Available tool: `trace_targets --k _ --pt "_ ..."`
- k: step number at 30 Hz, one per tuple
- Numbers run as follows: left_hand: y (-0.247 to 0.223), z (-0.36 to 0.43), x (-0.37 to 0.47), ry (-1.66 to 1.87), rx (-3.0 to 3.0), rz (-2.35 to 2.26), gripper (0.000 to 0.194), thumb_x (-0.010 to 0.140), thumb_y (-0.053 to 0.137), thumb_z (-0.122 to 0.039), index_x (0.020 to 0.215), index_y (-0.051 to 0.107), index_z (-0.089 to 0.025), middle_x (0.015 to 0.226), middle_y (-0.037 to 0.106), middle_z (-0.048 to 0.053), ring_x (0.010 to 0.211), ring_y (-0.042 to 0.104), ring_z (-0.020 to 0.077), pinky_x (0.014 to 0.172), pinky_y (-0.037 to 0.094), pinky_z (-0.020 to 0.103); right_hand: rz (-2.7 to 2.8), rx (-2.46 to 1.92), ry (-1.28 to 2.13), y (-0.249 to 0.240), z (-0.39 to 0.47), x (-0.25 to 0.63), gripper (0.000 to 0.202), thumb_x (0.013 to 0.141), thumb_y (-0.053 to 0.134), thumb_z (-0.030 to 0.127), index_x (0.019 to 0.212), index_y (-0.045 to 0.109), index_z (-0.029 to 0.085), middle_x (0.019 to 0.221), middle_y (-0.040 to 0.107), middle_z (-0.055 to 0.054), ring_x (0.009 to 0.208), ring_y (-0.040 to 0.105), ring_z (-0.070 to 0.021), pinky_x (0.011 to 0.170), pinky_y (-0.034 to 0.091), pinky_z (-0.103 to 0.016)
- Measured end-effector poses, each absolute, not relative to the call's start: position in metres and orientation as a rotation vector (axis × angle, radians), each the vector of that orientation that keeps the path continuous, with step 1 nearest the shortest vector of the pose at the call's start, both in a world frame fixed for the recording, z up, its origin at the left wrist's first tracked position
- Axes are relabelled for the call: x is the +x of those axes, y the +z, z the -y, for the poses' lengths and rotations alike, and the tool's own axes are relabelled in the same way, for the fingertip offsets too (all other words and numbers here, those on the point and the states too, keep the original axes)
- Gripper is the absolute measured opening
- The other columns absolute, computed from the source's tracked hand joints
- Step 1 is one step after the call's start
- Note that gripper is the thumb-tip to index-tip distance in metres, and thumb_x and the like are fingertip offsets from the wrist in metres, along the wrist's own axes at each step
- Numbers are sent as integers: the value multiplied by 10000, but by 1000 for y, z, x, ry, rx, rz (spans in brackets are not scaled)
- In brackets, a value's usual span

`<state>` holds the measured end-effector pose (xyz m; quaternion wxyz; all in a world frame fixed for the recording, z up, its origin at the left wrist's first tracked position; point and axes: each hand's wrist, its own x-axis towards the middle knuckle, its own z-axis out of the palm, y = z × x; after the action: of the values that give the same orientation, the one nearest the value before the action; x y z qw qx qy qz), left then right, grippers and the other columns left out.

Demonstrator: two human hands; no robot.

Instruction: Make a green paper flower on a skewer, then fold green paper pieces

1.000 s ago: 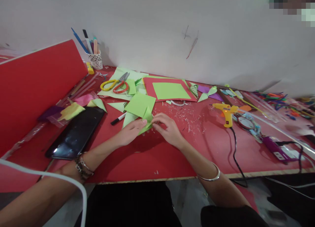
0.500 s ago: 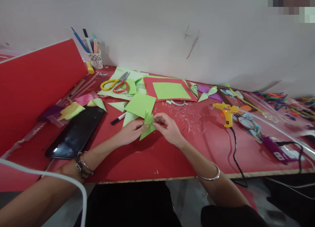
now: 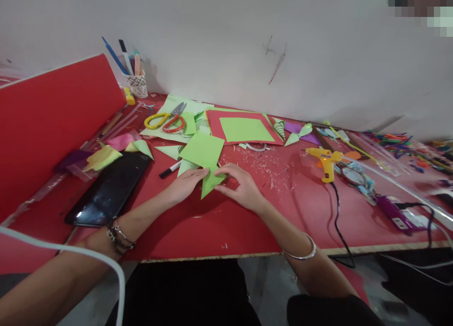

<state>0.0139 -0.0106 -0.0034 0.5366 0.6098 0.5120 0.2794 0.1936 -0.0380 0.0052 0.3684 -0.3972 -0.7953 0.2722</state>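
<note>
A small folded piece of green paper [image 3: 210,181] with a point toward me is between my hands, above the red table. My left hand [image 3: 187,183] pinches its left edge with thumb and finger. At its right edge, my right hand [image 3: 239,187] has thumb and fingertips closed on the paper. Just behind lies a square green sheet [image 3: 202,148], which the folded piece partly overlaps. Under that sheet's left side are a pale green piece [image 3: 187,166] and a black-capped marker [image 3: 170,170].
Scissors [image 3: 165,120] lie on pale paper at the back. A phone [image 3: 110,189] is at left, below a pen cup [image 3: 136,84]. A yellow glue gun [image 3: 327,163] with its cord and a purple box [image 3: 397,213] are at right. White cable crosses the lower left.
The folded green paper has turned and lies flatter, its upright flap lowered. My right fingers have spread along its right edge, and my left thumb has shifted up.
</note>
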Motion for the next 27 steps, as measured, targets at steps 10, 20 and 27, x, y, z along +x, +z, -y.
trace_targets --k 10,20,27 --pt "0 12 18 599 1357 -919 291 770 397 -335 718 612 -146 633 604 20 591 526 132 677 420 275 1917 -981 757 2 34 196 99 784 542 280 835 598 217 839 587 -29 809 553 -138 744 442 -299" --pt "7 15 21 628 1683 -976 173 736 381 -195 737 551 -162 576 494 -35 563 479 104 597 405 223 1690 -1143 919 -4 32 194 155 752 555 301 666 522 177 638 529 16 598 494 -97 586 413 -234" --pt "2 16 19 606 1717 -933 261 732 503 -381 798 564 -136 668 539 -1 607 477 120 580 389 237 1717 -1194 954 -4 34 192 212 798 490 327 645 462 183 554 456 48 498 430 -71 510 363 -207"
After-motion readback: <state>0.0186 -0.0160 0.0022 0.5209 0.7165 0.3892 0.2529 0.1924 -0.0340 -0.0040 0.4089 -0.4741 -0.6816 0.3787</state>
